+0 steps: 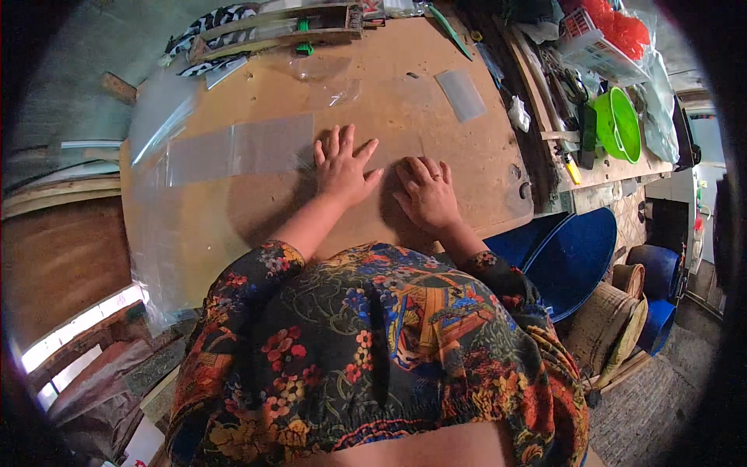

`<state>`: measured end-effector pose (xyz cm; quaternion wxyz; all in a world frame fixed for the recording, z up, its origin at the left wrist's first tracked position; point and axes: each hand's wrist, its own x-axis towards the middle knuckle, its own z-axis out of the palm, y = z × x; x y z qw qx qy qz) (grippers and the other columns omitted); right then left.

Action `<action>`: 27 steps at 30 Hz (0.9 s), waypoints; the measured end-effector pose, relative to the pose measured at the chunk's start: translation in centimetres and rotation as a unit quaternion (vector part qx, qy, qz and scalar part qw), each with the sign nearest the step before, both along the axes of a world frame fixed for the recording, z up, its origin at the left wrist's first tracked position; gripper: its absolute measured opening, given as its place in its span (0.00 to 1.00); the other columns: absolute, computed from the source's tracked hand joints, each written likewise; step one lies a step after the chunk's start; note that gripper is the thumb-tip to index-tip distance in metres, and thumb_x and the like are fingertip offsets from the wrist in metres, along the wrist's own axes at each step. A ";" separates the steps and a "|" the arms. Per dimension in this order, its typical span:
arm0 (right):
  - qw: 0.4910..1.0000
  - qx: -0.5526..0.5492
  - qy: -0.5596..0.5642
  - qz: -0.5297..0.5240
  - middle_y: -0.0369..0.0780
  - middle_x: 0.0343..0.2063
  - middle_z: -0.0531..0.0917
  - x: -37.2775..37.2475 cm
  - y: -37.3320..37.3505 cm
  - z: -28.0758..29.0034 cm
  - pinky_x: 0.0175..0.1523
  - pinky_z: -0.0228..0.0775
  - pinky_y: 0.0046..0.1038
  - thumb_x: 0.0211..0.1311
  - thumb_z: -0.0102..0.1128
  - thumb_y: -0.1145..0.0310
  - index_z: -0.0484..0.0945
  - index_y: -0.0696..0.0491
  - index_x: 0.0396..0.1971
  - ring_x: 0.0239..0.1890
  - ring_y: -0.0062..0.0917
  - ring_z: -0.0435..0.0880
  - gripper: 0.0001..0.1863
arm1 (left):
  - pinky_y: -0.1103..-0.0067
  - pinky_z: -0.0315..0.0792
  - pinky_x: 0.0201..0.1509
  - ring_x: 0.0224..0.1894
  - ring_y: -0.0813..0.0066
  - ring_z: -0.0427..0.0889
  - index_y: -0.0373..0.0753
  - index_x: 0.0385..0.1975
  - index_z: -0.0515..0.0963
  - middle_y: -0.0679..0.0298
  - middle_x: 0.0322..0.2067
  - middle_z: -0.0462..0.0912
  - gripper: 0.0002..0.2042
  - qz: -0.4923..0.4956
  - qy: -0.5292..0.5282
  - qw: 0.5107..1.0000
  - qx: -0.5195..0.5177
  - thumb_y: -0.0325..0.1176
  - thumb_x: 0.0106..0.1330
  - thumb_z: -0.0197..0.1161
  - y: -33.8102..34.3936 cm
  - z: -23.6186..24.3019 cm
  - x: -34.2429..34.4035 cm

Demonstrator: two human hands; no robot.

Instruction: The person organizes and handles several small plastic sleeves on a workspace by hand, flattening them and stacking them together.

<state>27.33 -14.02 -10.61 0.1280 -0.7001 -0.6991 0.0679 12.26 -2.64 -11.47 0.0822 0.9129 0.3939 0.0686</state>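
Note:
My left hand [346,170] is over the wooden table board [288,210] with its fingers spread and nothing in them. At its fingertips ends a long clear plastic strip [233,148], lying flat toward the left. To the right, my right hand [430,194] hovers low over the board, fingers loosely bent and slightly apart, thumb out to the side. No object shows in it. A small clear plastic rectangle [461,95] lies beyond the right hand. Farther back, beyond the left hand, is some crumpled clear film [334,89].
A wooden frame [272,35] with green clips stands at the back, beside a long green strip-shaped object [450,33]. Clear sheeting [152,241] hangs over the left edge. On the right are a green basin [619,124], a yellow-handled tool [573,171] and a large blue container [572,249].

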 end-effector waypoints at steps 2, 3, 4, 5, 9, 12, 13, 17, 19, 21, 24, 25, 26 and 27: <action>1.000 -0.006 -0.004 -0.005 0.39 0.51 0.64 0.0 0.2 -0.1 0.57 0.48 0.47 0.50 0.53 0.57 0.68 0.49 0.48 0.55 0.35 0.60 0.24 | 0.52 0.40 0.59 0.61 0.51 0.48 0.54 0.55 0.63 0.53 0.58 0.53 0.27 -0.006 0.016 1.000 -0.004 0.48 0.52 0.56 0.2 0.0 -0.1; 1.000 -0.005 -0.001 -0.006 0.39 0.50 0.65 0.0 0.3 -0.2 0.57 0.49 0.48 0.50 0.53 0.56 0.68 0.49 0.47 0.55 0.35 0.60 0.24 | 0.52 0.40 0.59 0.61 0.51 0.48 0.54 0.55 0.63 0.53 0.58 0.53 0.27 -0.005 0.016 1.000 -0.004 0.48 0.52 0.56 0.2 -0.1 -0.1; 1.000 -0.003 0.001 -0.008 0.39 0.50 0.65 0.0 0.4 -0.2 0.56 0.50 0.50 0.50 0.52 0.55 0.69 0.49 0.47 0.54 0.35 0.61 0.23 | 0.53 0.41 0.59 0.61 0.52 0.48 0.53 0.55 0.62 0.53 0.59 0.53 0.28 -0.008 0.007 1.000 -0.005 0.48 0.52 0.56 0.2 -0.2 0.0; 1.000 -0.004 0.001 -0.008 0.39 0.50 0.65 0.1 0.5 -0.2 0.56 0.50 0.50 0.50 0.52 0.55 0.69 0.49 0.47 0.54 0.35 0.61 0.23 | 0.54 0.41 0.59 0.61 0.52 0.49 0.52 0.56 0.60 0.53 0.59 0.53 0.29 -0.010 -0.003 1.000 -0.005 0.48 0.52 0.56 0.2 -0.3 0.0; 1.000 -0.001 -0.002 -0.003 0.39 0.49 0.66 0.2 0.9 0.0 0.57 0.49 0.50 0.49 0.52 0.56 0.69 0.48 0.47 0.54 0.35 0.61 0.23 | 0.56 0.42 0.59 0.61 0.54 0.49 0.48 0.57 0.58 0.54 0.59 0.52 0.31 -0.007 -0.019 1.000 -0.014 0.48 0.52 0.55 0.1 -0.8 -0.3; 1.000 0.004 -0.005 0.002 0.39 0.49 0.66 0.4 1.0 0.1 0.57 0.49 0.50 0.49 0.52 0.56 0.69 0.48 0.46 0.53 0.35 0.62 0.23 | 0.57 0.43 0.59 0.61 0.55 0.48 0.46 0.58 0.56 0.55 0.59 0.52 0.32 -0.014 -0.016 1.000 -0.003 0.48 0.52 0.55 0.0 -1.1 -0.5; 1.000 0.003 -0.002 0.006 0.39 0.48 0.67 0.5 1.1 0.0 0.57 0.49 0.49 0.49 0.52 0.56 0.69 0.48 0.47 0.53 0.35 0.62 0.23 | 0.57 0.43 0.59 0.61 0.55 0.48 0.45 0.58 0.55 0.55 0.59 0.52 0.33 -0.019 -0.017 1.000 0.008 0.48 0.52 0.55 0.0 -1.2 -0.5; 1.000 0.003 0.000 0.014 0.38 0.48 0.67 0.8 1.3 -0.3 0.57 0.49 0.50 0.49 0.53 0.57 0.69 0.48 0.47 0.53 0.35 0.63 0.23 | 0.58 0.43 0.59 0.62 0.55 0.48 0.46 0.59 0.53 0.56 0.59 0.52 0.33 -0.034 -0.009 0.999 0.006 0.48 0.53 0.54 -0.4 -0.9 -0.7; 1.000 0.009 0.003 0.017 0.38 0.48 0.67 0.8 1.2 -0.4 0.57 0.49 0.49 0.49 0.52 0.58 0.69 0.48 0.46 0.53 0.34 0.63 0.22 | 0.58 0.43 0.59 0.61 0.55 0.48 0.47 0.58 0.55 0.56 0.59 0.52 0.32 -0.035 -0.013 0.999 0.010 0.48 0.53 0.54 -0.4 -0.8 -0.7; 1.000 0.013 0.008 0.016 0.38 0.48 0.67 0.8 1.3 -0.5 0.57 0.50 0.49 0.49 0.53 0.58 0.69 0.49 0.46 0.53 0.34 0.63 0.22 | 0.58 0.43 0.59 0.61 0.56 0.49 0.48 0.58 0.56 0.56 0.59 0.52 0.31 -0.035 -0.016 0.999 0.013 0.48 0.54 0.53 -0.3 -0.7 -0.6; 1.000 0.014 0.000 0.015 0.38 0.47 0.67 0.8 1.2 -0.2 0.56 0.50 0.48 0.48 0.53 0.58 0.70 0.49 0.45 0.52 0.34 0.63 0.22 | 0.57 0.44 0.59 0.61 0.56 0.50 0.50 0.57 0.59 0.55 0.59 0.53 0.28 -0.027 -0.017 0.999 -0.003 0.47 0.54 0.53 -0.2 -0.4 -0.2; 1.000 0.012 -0.014 0.016 0.38 0.46 0.68 0.8 1.1 -0.1 0.56 0.51 0.47 0.48 0.53 0.59 0.70 0.48 0.45 0.51 0.34 0.64 0.22 | 0.57 0.44 0.59 0.60 0.56 0.50 0.51 0.56 0.60 0.55 0.59 0.53 0.28 -0.019 -0.011 1.000 -0.007 0.47 0.54 0.54 -0.2 -0.2 0.0; 1.000 0.011 -0.014 0.015 0.38 0.46 0.68 0.8 1.0 -0.1 0.56 0.51 0.47 0.48 0.53 0.59 0.70 0.48 0.45 0.51 0.34 0.64 0.22 | 0.57 0.44 0.59 0.60 0.56 0.50 0.52 0.55 0.62 0.55 0.58 0.53 0.27 -0.011 -0.005 1.000 -0.011 0.47 0.53 0.54 -0.3 -0.1 0.1; 1.000 0.022 -0.010 0.018 0.38 0.46 0.68 0.8 0.9 -0.1 0.55 0.52 0.46 0.48 0.53 0.59 0.70 0.48 0.44 0.51 0.34 0.64 0.21 | 0.57 0.44 0.59 0.60 0.56 0.50 0.52 0.55 0.62 0.55 0.58 0.53 0.27 -0.011 -0.005 1.000 -0.012 0.47 0.53 0.54 -0.3 -0.2 0.1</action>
